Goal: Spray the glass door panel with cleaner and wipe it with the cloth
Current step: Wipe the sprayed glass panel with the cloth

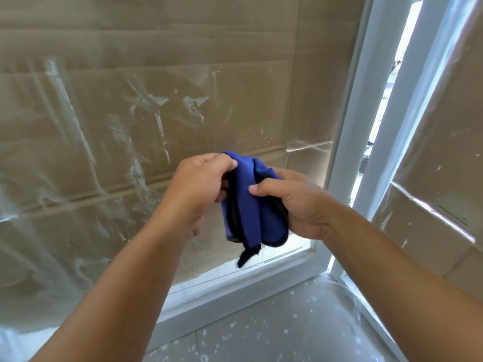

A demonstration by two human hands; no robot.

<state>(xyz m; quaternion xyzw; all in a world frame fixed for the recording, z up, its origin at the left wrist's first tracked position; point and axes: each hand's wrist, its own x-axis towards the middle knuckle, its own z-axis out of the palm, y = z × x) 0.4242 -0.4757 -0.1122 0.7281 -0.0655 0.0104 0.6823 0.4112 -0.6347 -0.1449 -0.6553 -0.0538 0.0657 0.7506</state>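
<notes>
Centre frame, both hands gripped the blue cloth point(247, 205): left hand point(198, 186) pinching its top, right hand point(295, 205) clutching its side, before the streaked glass door panel point(130, 126).

Obstacles: glass door panel point(130, 126), filling the left and centre of the frame, closed surface backed by brown cardboard, streaked. White door frame point(350, 142), upright at centre right; bottom rail point(235, 291) running across the lower centre. Second panel point(444, 152) at far right, angled inward. Free room: narrow bright gap point(392, 100) between the two frames at upper right; open floor point(287, 330) at lower centre, speckled white. Both hands occupy the centre, just before the glass.
</notes>
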